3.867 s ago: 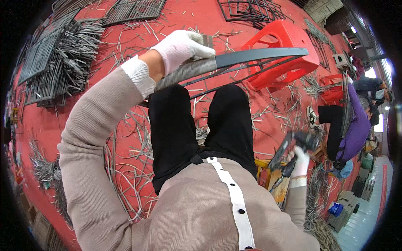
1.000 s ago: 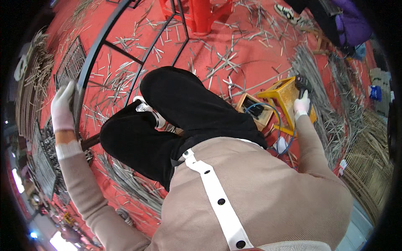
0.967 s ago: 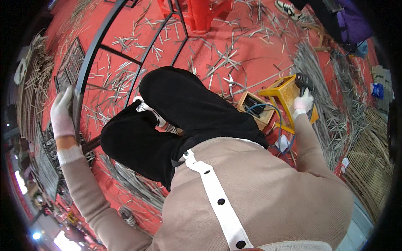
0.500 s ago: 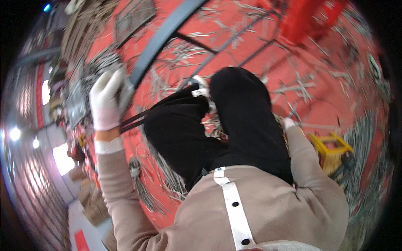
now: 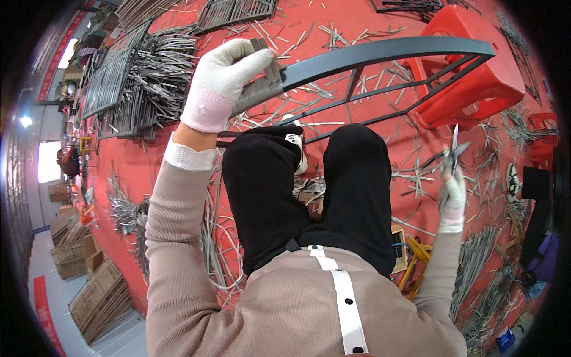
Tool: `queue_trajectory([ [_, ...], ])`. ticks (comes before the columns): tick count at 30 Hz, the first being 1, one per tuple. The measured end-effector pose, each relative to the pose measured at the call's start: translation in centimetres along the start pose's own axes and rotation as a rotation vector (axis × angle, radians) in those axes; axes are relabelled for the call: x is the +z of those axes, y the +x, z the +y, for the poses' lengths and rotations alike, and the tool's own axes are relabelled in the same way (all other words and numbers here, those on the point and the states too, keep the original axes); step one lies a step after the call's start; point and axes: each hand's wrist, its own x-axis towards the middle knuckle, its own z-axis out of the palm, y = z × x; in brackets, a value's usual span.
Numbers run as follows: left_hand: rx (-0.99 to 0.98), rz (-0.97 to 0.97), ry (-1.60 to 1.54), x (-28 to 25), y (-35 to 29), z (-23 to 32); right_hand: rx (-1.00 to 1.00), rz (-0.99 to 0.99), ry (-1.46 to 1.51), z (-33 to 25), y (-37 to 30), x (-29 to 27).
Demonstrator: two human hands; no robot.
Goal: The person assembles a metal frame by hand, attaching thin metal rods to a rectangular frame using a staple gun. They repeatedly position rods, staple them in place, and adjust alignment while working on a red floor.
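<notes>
My left hand [image 5: 223, 77], in a white and pink glove, is closed on the end of a long dark metal frame [image 5: 380, 50], where grey-brown woven strips [image 5: 264, 89] wrap the bar. The frame runs from that hand across to the right, above my knees. My right hand [image 5: 453, 193], also gloved, is raised beyond my right knee and closed on a pair of scissors [image 5: 455, 152]. One pointed blade stands up; the handles are partly hidden by the fingers.
A red plastic stool [image 5: 476, 71] stands behind the frame's far end. Slatted panels with bundled grey strips [image 5: 160, 71] lie at the far left. Cut strips litter the red floor [image 5: 416, 205]. Beside my right thigh sits a yellow-framed object [image 5: 419, 262]. Flattened cardboard [image 5: 98, 300] lies lower left.
The frame has swung from steeply slanted to nearly level, with my left hand moving right. My right hand has come up from beside my leg, and scissors now show in it.
</notes>
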Motion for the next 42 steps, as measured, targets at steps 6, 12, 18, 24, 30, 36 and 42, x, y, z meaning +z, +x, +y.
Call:
queue_trajectory([
  [6, 0.096, 0.032, -0.085, -0.3, -0.9, -0.6, -0.594, -0.519, -0.9, -14.6, 5.7, 14.3],
  [12, 0.145, -0.035, -0.155, -1.1, -1.4, -1.0, -1.277, -0.588, -1.646, -19.6, 10.9, 23.3],
  [18, 0.062, -0.141, -0.393, -1.2, -1.7, -1.0, -1.312, -0.761, -1.686, -19.4, 14.7, 25.3],
  [24, -0.009, -0.17, -0.469, -1.4, -1.2, -1.2, -1.263, -0.876, -1.704, -19.4, 15.6, 25.7],
  [30, -0.002, -0.183, -0.421, -1.6, -0.9, -1.3, -1.264, -0.904, -1.667, -19.2, 16.2, 26.2],
  [36, -0.033, -0.19, -0.432, -1.6, -1.0, -1.0, -1.324, -0.891, -1.728, -19.4, 15.6, 26.7],
  [42, -0.06, -0.166, -0.519, -1.2, -1.2, -0.7, -1.353, -0.765, -1.809, -19.1, 13.6, 26.8],
])
